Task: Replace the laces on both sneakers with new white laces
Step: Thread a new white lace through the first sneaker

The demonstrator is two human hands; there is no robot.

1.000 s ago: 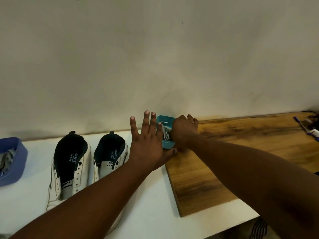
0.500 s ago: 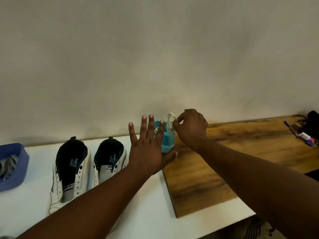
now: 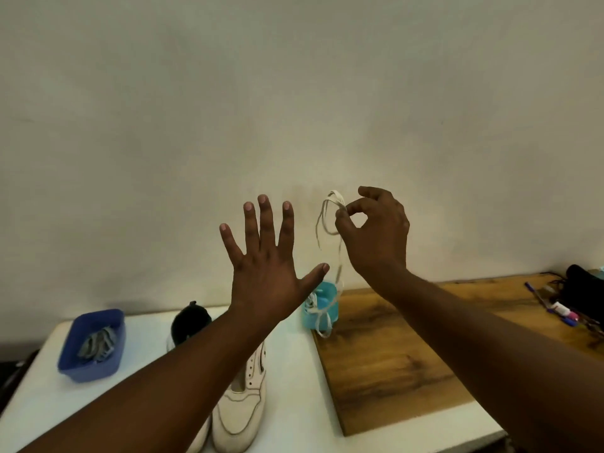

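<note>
My right hand (image 3: 376, 230) is raised high and pinches a new white lace (image 3: 328, 210) between thumb and forefinger. The lace trails down into a small teal tub (image 3: 328, 308) standing against the wall, with a loop hanging over its front. To the left of the lace, my left hand (image 3: 264, 269) hovers in the air with fingers spread, holding nothing. Two white sneakers stand side by side on the white table (image 3: 294, 420); the right sneaker (image 3: 242, 407) shows bare eyelets, the left sneaker (image 3: 191, 322) is mostly hidden behind my left forearm.
A blue tub (image 3: 93, 344) with grey old laces sits at the left of the table. A wooden board (image 3: 392, 361) covers the right side. Pens (image 3: 555, 308) and a dark object (image 3: 585, 289) lie at the far right. A plain wall stands close behind.
My right hand has lifted the white lace up out of the teal tub. My left hand has come off the tub and risen, fingers spread.
</note>
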